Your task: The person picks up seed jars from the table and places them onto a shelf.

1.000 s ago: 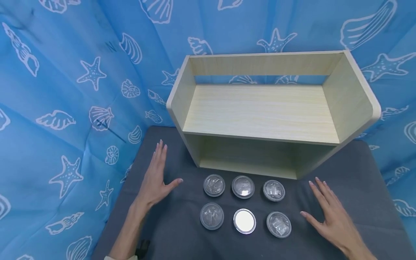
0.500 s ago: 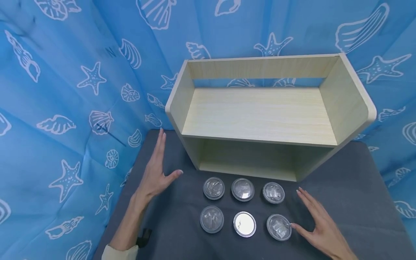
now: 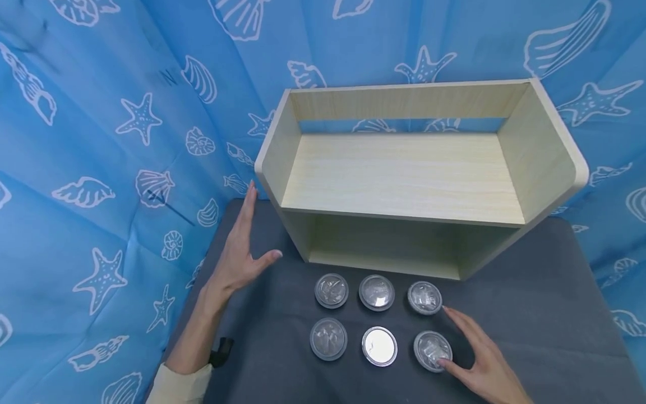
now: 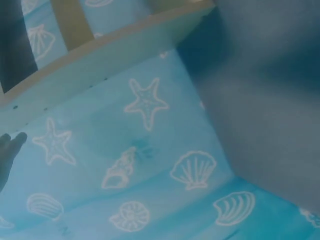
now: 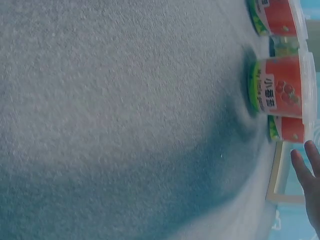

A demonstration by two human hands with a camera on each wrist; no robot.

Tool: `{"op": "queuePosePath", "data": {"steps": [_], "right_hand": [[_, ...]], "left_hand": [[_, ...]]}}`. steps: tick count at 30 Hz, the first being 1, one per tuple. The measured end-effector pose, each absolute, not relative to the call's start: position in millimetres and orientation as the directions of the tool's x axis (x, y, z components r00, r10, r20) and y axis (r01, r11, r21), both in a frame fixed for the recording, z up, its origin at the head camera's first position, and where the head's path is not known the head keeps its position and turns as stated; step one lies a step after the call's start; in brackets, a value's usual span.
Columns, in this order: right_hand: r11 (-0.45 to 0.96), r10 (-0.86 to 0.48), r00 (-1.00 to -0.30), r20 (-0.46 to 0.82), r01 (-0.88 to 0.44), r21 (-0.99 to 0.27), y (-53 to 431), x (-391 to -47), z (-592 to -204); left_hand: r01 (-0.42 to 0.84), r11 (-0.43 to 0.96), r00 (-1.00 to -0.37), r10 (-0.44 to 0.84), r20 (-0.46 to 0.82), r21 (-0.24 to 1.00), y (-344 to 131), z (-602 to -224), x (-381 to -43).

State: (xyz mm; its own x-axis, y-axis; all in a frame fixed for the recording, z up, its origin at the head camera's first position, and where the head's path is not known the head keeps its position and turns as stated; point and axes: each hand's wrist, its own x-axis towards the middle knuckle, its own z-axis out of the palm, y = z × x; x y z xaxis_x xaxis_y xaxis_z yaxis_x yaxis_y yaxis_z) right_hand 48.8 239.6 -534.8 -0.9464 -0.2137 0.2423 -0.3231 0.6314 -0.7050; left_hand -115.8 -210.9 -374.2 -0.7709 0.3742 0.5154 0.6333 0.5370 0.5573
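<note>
Spreading its thumb away from straight, close-set fingers, the bare left hand [image 3: 234, 264] is left of the pale two-tier wooden shelf [image 3: 404, 174], holding nothing. Before the shelf on the dark grey desk [image 3: 560, 297], six round, clear-lidded plastic tubs [image 3: 328, 339] stand upright in two rows of three, seemingly spaced for fingers to fit around each; one red-and-green label [image 5: 280, 87] reads "小番茄" and "My little", the rest unclear. Rightmost, the bare right hand [image 3: 484, 362] has thumb and fingers apart, its thumb at the front right tub's lid, contact uncertain.
</note>
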Motion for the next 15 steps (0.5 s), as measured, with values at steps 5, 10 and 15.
{"op": "queuePosePath", "data": {"steps": [5, 10, 15], "right_hand": [[0.595, -0.234, -0.937, 0.260, -0.349, -0.724, 234, 48, -535], [0.561, -0.256, -0.932, 0.256, -0.359, -0.746, 231, 51, -541], [0.559, -0.276, -0.930, 0.244, -0.361, -0.746, 229, 53, -549]], "left_hand": [[0.636, 0.498, -0.770, 0.364, 0.523, 0.589, -207, -366, -119], [0.638, 0.443, -0.770, 0.365, 0.523, 0.630, -205, -358, -124], [0.624, 0.426, -0.782, 0.360, 0.510, 0.655, -205, -352, -127]]}}
